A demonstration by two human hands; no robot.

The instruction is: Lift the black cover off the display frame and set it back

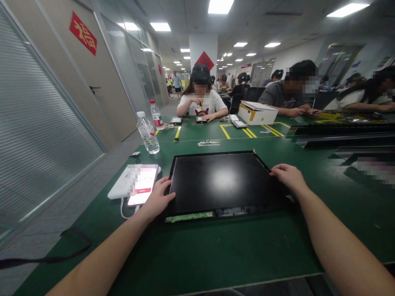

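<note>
A black flat display panel lies face up in front of me, with a strip of green circuit board along its near edge. My left hand grips the panel's left edge, the thumb resting over the border and the fingers along the side. At the right edge, my right hand pinches the dark frame between thumb and fingers. A lit phone with a white cable sits just left of my left hand, partly on a white box-like object.
Two plastic bottles stand at the green table's left edge. Long black metal strips lie at the right. Across the table a person works on a small device beside a white-and-yellow box. Another person sits farther right.
</note>
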